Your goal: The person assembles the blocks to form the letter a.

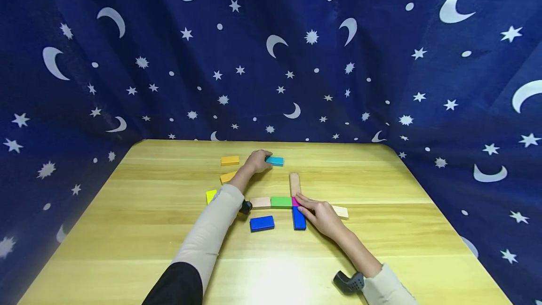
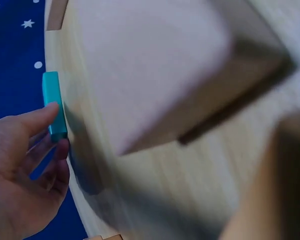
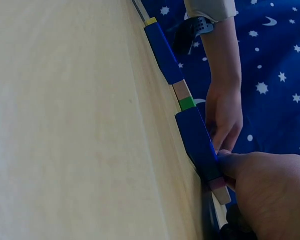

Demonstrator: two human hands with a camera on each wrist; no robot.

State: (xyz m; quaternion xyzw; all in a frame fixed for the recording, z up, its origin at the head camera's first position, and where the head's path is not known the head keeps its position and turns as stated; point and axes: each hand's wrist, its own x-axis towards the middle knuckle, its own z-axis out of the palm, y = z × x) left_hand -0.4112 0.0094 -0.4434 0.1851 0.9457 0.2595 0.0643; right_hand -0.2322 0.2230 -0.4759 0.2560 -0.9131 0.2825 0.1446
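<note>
Spreading across the table (image 1: 127, 248), abutting blocks (image 1: 281, 203) seem a part-built figure; the right hand (image 1: 323, 218) pinches the magenta block (image 1: 294, 202) among them; the left hand (image 1: 257, 162) pinches the light-blue block (image 1: 277, 161) near the far edge; one dark-blue block (image 1: 262, 223) lies apart, apparently unplaced.

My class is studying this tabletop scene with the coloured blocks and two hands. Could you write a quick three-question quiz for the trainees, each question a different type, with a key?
1. What colour is the block that the left hand pinches? A) yellow B) light blue C) orange
2. True or false: the left hand is farther from the person's body than the right hand.
3. Fill in: in the head view, the green block lies between a pale pink block and a ____ block.

Key: 1. B; 2. True; 3. magenta.
</note>
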